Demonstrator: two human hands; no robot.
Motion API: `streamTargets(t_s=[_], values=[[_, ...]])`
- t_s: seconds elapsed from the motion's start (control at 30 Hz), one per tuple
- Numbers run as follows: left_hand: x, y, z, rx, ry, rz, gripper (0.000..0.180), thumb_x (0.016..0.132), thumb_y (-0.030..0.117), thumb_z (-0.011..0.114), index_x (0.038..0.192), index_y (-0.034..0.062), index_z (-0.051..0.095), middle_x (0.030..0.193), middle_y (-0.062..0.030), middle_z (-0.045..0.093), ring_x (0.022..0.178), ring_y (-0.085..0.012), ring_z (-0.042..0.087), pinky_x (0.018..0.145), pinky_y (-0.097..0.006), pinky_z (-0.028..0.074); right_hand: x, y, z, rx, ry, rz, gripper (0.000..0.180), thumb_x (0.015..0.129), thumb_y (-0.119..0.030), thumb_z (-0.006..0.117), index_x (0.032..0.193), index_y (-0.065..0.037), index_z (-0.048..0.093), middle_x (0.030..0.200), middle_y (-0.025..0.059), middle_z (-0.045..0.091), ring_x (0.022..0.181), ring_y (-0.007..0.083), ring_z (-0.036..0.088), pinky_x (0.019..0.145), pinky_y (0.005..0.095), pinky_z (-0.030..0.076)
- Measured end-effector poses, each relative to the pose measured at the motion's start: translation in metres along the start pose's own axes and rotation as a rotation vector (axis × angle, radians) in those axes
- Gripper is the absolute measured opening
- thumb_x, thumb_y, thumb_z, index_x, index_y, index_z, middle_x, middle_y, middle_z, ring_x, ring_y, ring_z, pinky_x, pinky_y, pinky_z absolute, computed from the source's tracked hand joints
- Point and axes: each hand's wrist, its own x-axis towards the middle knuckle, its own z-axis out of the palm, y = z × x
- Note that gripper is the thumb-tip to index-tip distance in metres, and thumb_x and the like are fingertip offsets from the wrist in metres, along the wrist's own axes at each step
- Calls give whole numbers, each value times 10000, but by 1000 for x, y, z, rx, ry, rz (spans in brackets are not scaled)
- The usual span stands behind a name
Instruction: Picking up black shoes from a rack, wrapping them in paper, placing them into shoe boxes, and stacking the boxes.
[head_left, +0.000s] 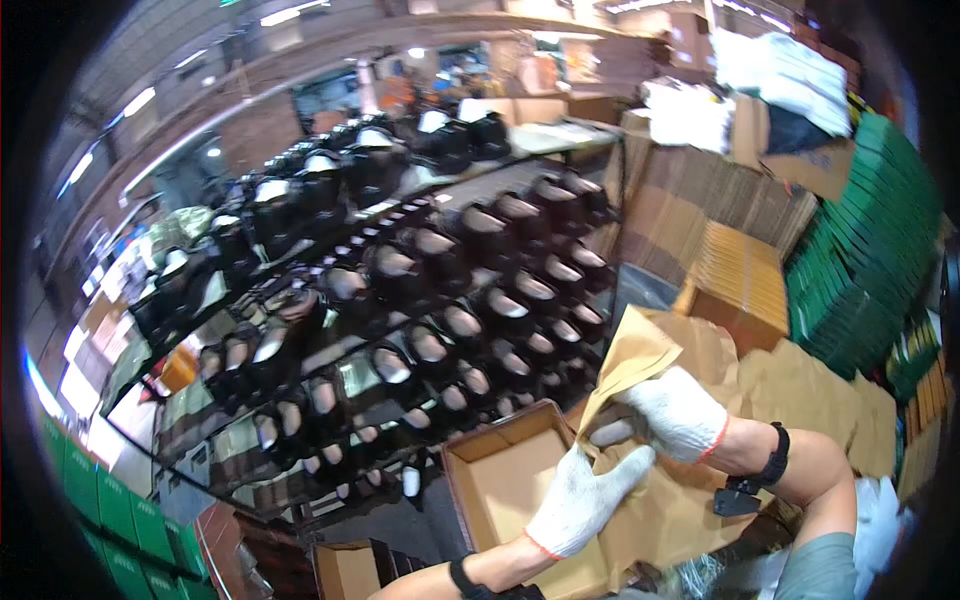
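Both my hands wear white knit gloves. My right hand [672, 411] grips a sheet of brown wrapping paper [640, 358], folded up at its top edge. My left hand [583, 503] presses flat on the lower part of the same paper, fingers spread. The paper lies over the right side of an open brown cardboard shoe box [497, 478], whose empty inside shows at the left. A black band sits on my right wrist.
A wire rack [400, 300] with several shelves of black shoes fills the left and centre. Stacks of green boxes [865, 250] stand at the right, flat cardboard [740, 275] and more brown paper behind. Green boxes [110, 510] also sit low left.
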Motion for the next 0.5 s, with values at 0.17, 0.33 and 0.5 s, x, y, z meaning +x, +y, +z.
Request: streamTargets(t_s=[0.17,0.33,0.5], values=[[-68,3,-121,-486,383,-103,451,1101,124,645,1521,-39,629,1325,-86,766,1211,-163,694,1067,-324,544,166,-108,104,-1176,203,-1084,264,977,-264,748,1061,-14,740,1089,223,741,1012,423,706,914,500,567],[-137,-65,-178,-30,629,-160,329,1077,177,697,1323,-38,740,1188,-82,795,1050,-151,691,930,-321,565,349,-231,177,-1630,521,-889,803,949,-785,632,1374,-121,785,1370,193,749,1366,376,647,1153,487,513],[-152,-100,-174,-38,702,-169,351,1091,214,706,1326,-44,748,1184,-85,807,1038,-162,691,932,-351,562,434,-233,194,-1531,99,-222,871,727,-709,899,1405,-174,788,1459,150,749,1340,303,678,1156,463,508]])
